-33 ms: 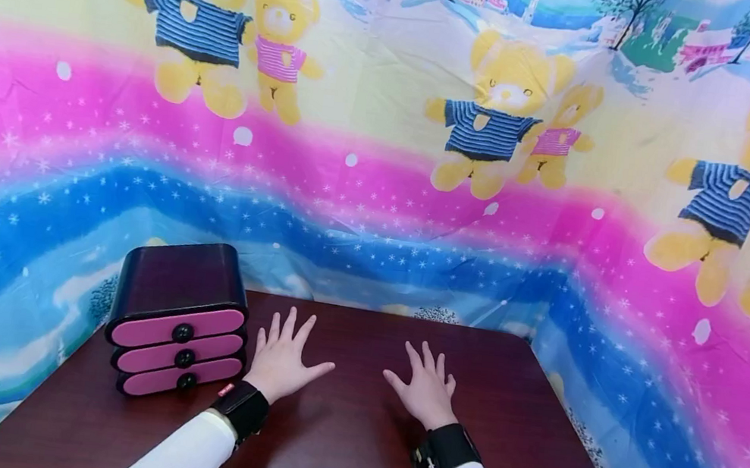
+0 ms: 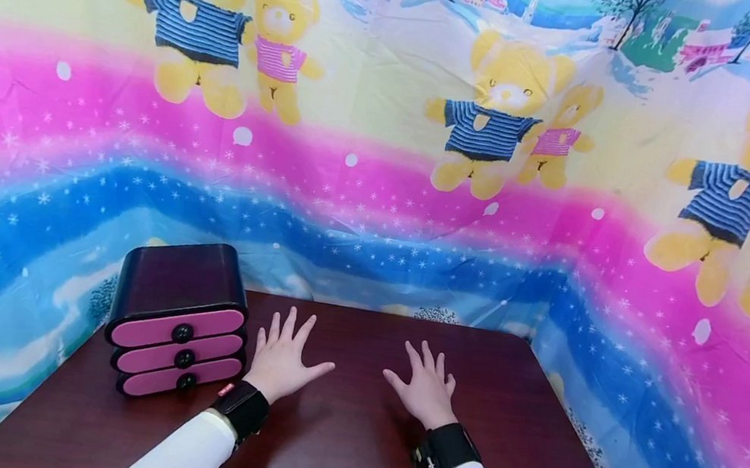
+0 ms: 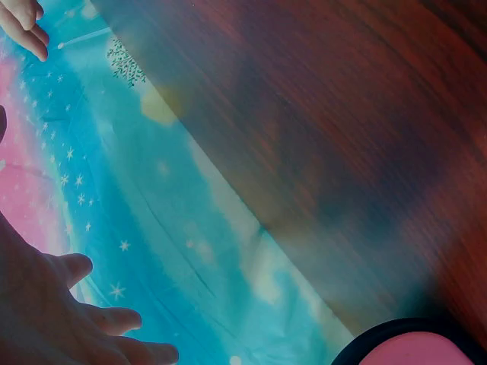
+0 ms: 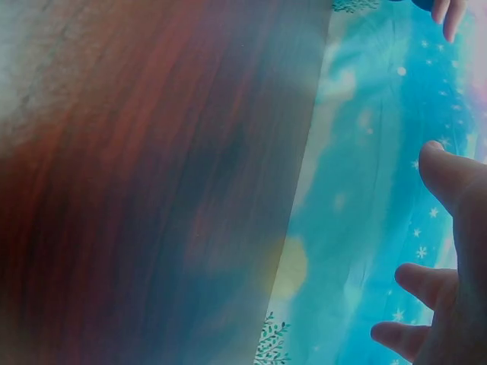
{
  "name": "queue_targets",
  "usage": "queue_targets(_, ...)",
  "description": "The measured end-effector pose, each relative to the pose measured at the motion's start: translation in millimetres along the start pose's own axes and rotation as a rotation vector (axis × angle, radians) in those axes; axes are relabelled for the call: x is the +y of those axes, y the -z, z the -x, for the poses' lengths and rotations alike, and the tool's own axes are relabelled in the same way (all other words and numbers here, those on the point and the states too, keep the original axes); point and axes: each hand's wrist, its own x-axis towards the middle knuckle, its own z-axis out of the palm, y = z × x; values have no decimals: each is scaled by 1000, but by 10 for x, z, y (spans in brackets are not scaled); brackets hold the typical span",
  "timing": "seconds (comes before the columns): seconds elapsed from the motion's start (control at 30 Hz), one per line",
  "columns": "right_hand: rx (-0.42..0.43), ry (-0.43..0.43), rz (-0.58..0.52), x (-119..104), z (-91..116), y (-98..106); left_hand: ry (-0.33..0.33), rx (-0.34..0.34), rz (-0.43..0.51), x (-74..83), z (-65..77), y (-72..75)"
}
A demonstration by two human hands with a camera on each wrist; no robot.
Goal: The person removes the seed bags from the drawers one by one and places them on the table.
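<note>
The left hand [image 2: 282, 363], fingers spread flat on the table [image 2: 353, 445], should reach to nine o'clock for the drawer chest [image 2: 178, 318], while the right hand [image 2: 426, 389] rests flat, empty.

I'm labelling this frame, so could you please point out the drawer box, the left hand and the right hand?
drawer box [image 2: 177, 327]: head view, on the top pink drawer front.
left hand [image 2: 281, 365]: head view, on the back of the hand.
right hand [image 2: 428, 394]: head view, on the back of the hand.
</note>
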Motion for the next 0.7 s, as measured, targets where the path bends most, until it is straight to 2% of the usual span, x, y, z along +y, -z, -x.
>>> queue_targets(0.4, 1, 10, -1, -7, -7, -17, -1, -2, -2, -12, -22, 14)
queue_targets(0.7, 8, 15, 1, -17, -16, -5, -7, 24, 6, -43, -41, 2)
